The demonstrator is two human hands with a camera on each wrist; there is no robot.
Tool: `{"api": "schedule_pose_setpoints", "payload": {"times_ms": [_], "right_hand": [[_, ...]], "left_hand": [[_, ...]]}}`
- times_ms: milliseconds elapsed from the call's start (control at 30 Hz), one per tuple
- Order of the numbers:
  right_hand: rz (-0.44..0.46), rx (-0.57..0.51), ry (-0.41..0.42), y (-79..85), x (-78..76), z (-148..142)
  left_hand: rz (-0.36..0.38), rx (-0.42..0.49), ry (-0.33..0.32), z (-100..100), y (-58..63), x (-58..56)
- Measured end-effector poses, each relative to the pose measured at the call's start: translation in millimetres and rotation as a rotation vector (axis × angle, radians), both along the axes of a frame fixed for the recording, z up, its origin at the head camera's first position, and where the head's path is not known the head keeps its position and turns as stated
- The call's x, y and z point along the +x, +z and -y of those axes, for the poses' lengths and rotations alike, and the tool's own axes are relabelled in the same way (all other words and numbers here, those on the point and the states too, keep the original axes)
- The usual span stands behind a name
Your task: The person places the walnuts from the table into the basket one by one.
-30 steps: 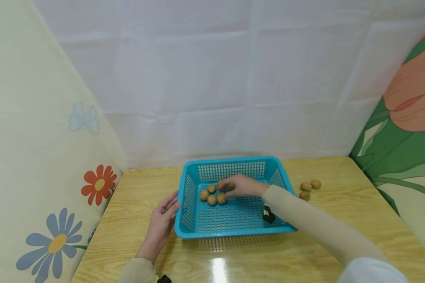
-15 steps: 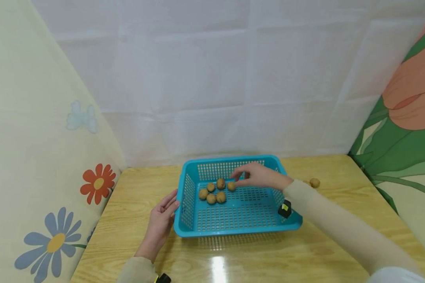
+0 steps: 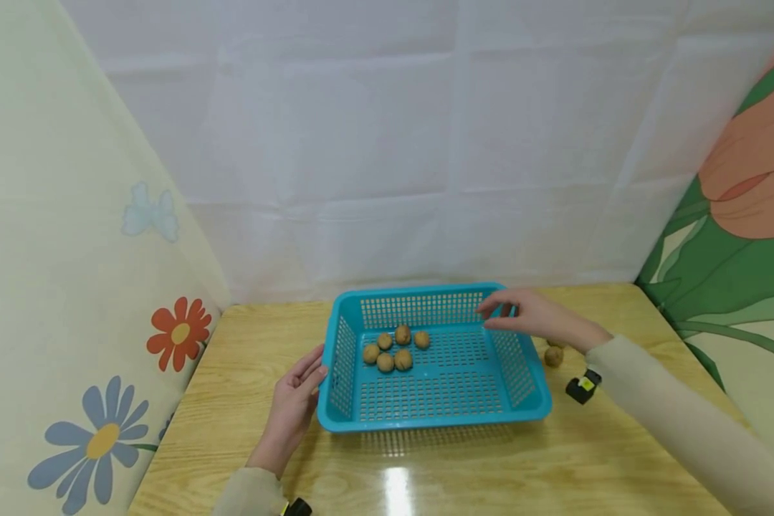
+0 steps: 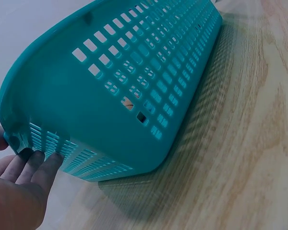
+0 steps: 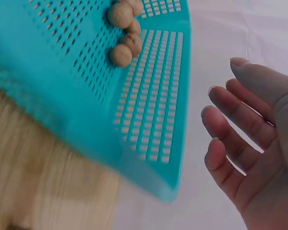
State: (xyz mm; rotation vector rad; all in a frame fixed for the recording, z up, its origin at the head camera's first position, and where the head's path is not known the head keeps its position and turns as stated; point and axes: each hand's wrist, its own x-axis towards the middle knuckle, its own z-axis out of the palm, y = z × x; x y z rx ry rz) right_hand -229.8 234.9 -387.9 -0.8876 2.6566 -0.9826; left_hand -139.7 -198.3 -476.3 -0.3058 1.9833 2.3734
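A blue plastic basket (image 3: 435, 424) with slotted walls stands on the table. Several walnuts (image 3: 403, 360) lie together on the left half of its floor; the right wrist view shows them too. At the basket's left end my left hand (image 3: 293, 401) grips the rim, thumb over the edge and fingers against the outer wall (image 4: 43, 170). Above the right rim hovers my right hand (image 3: 538, 315), holding nothing, its fingers loosely bent and apart from the thumb. Right of the basket a walnut (image 3: 553, 356) rests on the wood, with others partly or wholly hidden behind the right hand.
The wooden table (image 3: 426, 480) ends at a white sheet (image 3: 361, 143) just behind the basket. Patterned panels rise on both sides, one with a red flower (image 3: 180, 334) and one with large green leaves (image 3: 742, 287).
My right hand has let go of a walnut beside the others in the basket and moved right, out over the right rim. The left hand and basket stay nearly still.
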Motion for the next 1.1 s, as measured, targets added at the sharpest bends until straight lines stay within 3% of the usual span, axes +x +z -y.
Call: {"api": "schedule_pose_setpoints", "payload": {"times_ms": [233,700,900,1100], "right_hand": [[-0.039,-0.013,-0.085,-8.3,17.8,-40],[-0.071,-0.010,-0.313,-48.8,43.9,-104],[-0.083,0.025,-0.476,-70.7,40.2,-125],[-0.101,0.046,-0.523,-91.6,32.1,-140]], "left_hand": [[0.002,-0.001,0.005,-1,-0.7,-0.7],[-0.009,0.020,0.004,1,-1.9,-1.1],[-0.027,0.001,0.004,1,-2.5,-0.9],[0.005,0.019,0.006,1,-2.7,-1.0]]}}
